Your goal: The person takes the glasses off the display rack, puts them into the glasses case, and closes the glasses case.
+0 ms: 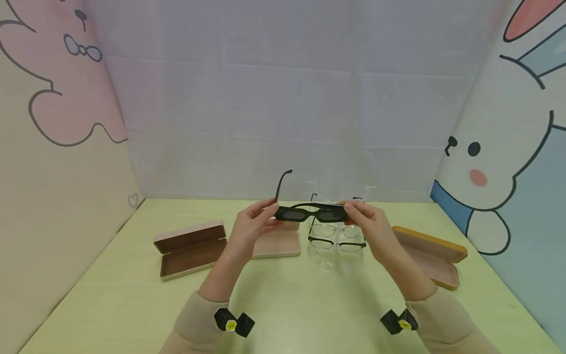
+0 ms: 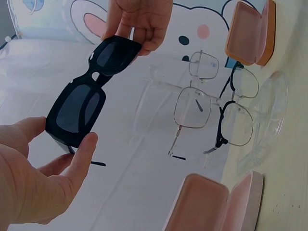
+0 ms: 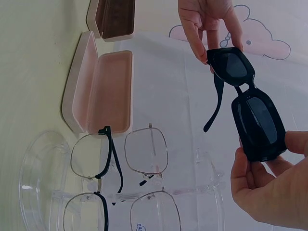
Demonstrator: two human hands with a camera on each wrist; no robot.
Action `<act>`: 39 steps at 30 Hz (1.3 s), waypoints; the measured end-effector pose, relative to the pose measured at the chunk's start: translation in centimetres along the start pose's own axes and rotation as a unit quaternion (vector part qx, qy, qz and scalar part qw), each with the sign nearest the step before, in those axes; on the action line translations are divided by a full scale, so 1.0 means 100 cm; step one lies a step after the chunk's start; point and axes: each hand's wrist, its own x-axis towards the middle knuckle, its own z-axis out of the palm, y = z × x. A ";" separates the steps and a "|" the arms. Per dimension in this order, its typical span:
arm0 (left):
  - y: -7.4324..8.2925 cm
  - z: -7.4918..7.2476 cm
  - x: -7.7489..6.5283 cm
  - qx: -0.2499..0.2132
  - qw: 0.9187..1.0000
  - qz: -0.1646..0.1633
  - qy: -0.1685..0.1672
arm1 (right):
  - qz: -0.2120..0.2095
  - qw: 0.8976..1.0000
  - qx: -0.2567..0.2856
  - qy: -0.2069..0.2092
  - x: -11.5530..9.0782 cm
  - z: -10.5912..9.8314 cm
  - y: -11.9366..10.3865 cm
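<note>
Black thick-framed sunglasses (image 1: 313,214) are held up level above the table, lenses toward the head camera. My left hand (image 1: 252,226) pinches their left end between thumb and fingers. At the other end, my right hand (image 1: 369,221) pinches the frame the same way. One temple arm sticks up past the left hand; the other crosses behind the lenses. Behind and below hangs a pair of thin metal-rimmed glasses (image 2: 192,107) on a clear display stand (image 3: 43,180). Beneath them on the stand is a pair of black-browed glasses (image 1: 337,244).
A brown-lined open glasses case (image 1: 190,253) lies at the left. An open pink case (image 1: 277,244) is partly behind my left hand. An orange open case (image 1: 431,255) lies at the right, near my right forearm. A pale curtain (image 1: 283,108) closes off the table's back.
</note>
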 end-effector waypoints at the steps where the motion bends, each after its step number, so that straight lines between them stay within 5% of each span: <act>1: 0.000 0.000 0.000 -0.002 1.000 -0.001 0.000 | 0.000 1.000 0.000 0.000 0.000 0.000 0.000; 16: -0.013 0.006 0.004 -0.020 1.000 0.021 0.004 | 0.011 1.000 -0.028 0.000 -0.003 0.006 0.006; 39: -0.009 0.004 0.001 -0.047 0.998 0.018 0.028 | 0.023 0.999 0.028 0.005 0.003 0.006 0.013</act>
